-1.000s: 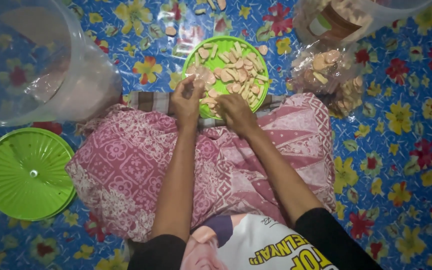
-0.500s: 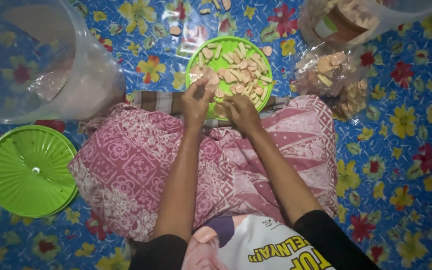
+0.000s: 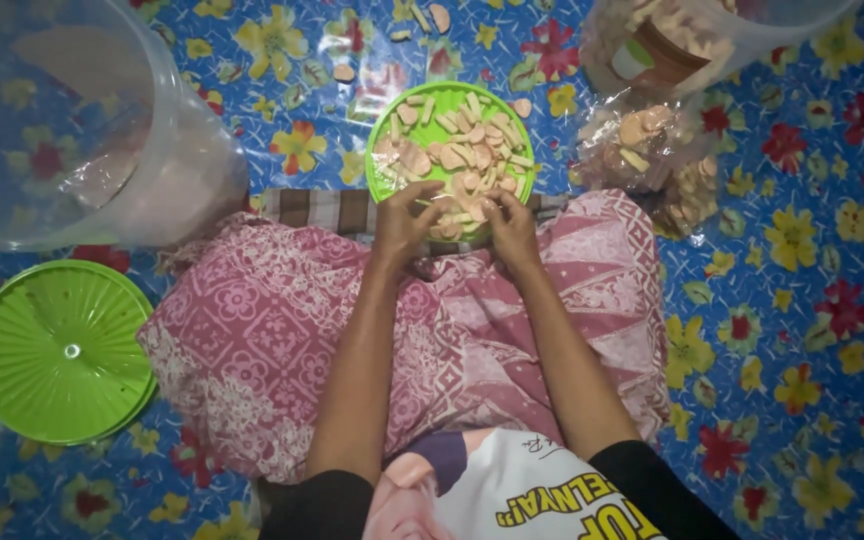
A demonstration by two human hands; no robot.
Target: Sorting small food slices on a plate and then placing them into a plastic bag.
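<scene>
Pale, flat crackers (image 3: 457,155) are being gathered at the near rim of the green plate (image 3: 384,130), at twelve o'clock from the lap. Compared with a second ago, both hands have closed in together: the left hand (image 3: 402,222) and right hand (image 3: 512,228) are curled narrow over a small pile, whether pinched cannot be told. A pink patterned cloth (image 3: 272,340) lies beneath. A green lid (image 3: 57,350) sits at nine o'clock, a clear tub (image 3: 82,130) at ten, cracker bags (image 3: 652,150) at one; nothing blocks the plate.
</scene>
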